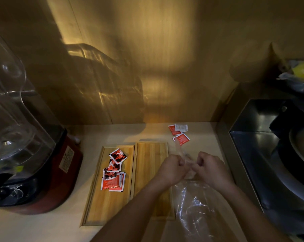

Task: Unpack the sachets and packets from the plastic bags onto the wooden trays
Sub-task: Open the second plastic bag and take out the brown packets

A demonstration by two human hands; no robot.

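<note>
Both bare forearms reach forward and converge. The left hand point(172, 169) and right hand point(211, 169) are curled into fists, knuckles up, nearly touching, fingers pinched closed.

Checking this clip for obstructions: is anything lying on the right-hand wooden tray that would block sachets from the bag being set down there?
Nothing visible does. The right tray shows bare wood; only the person's left hand and forearm cross above its near part. Both hands grip the clear plastic bag at its top, beside that tray. The left tray already holds red sachets.
</note>
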